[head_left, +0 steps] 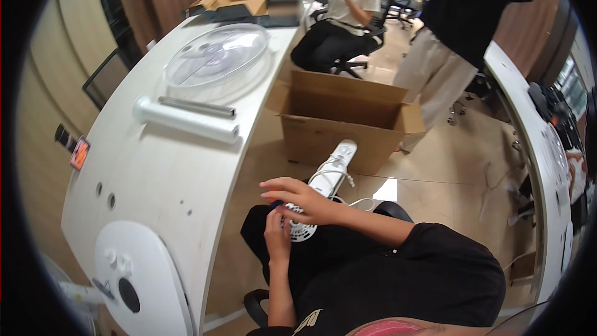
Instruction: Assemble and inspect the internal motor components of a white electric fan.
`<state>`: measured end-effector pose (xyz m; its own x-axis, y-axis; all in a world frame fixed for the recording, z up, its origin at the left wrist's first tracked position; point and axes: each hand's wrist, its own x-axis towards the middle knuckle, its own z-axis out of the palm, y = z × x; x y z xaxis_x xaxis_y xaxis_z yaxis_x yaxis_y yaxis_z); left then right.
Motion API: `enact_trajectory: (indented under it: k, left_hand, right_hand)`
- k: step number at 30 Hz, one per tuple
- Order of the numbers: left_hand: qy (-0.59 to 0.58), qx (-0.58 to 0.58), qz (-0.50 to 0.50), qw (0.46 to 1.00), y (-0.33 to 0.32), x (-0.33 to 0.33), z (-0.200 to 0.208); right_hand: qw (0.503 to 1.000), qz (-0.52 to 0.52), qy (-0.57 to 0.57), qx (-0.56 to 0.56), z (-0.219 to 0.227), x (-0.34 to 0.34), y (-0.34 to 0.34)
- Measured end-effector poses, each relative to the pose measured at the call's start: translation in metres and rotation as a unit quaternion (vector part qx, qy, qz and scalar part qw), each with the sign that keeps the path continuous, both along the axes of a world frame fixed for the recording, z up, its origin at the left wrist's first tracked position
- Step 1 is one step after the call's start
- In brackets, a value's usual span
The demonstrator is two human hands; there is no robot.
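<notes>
A white fan body (328,176) lies across my lap, its narrow column pointing away and its round slotted motor end (303,232) close to me. A white cord (339,171) is looped about the column. My right hand (308,202) reaches over the motor end, its fingers bent around a small dark-blue and red handle (275,200), partly hidden. Just below, my left hand (277,235) has its fingers closed by the same handle at the motor end's left edge. What the left fingertips pinch is hidden.
On the white table (205,174) at left lie a clear round fan cover (217,56), a white tube (186,122), a metal tube (198,106) and a white oval base (140,274). An open cardboard box (336,127) stands ahead. Beyond it are a seated person and a standing person.
</notes>
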<state>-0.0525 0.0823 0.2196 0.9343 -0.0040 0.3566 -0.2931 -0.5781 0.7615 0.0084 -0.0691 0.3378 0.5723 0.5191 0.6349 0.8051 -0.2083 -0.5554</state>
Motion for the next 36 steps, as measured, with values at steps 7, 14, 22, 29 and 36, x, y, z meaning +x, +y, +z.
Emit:
enact_trajectory:
  k: [7,14,22,29,36]
  left_hand:
    - [0.004,0.019,0.005,1.000,0.003,-0.002,-0.007]
    - [-0.004,0.016,0.004,1.000,0.002,-0.004,-0.001]
    - [0.009,0.017,-0.007,1.000,0.001,-0.001,-0.003]
    - [-0.004,0.004,-0.009,1.000,0.004,-0.002,-0.009]
    - [0.018,0.037,-0.006,0.999,0.004,-0.004,-0.006]
  right_hand:
    - [0.998,-0.010,0.044,-0.034,-0.011,-0.002,-0.001]
    - [1.000,-0.016,-0.018,0.009,-0.005,-0.001,0.000]
    - [0.999,-0.040,0.022,0.008,-0.006,-0.004,0.002]
    - [0.999,0.035,0.026,-0.009,-0.012,-0.001,0.001]
    - [0.997,-0.010,0.063,-0.035,-0.010,-0.004,-0.001]
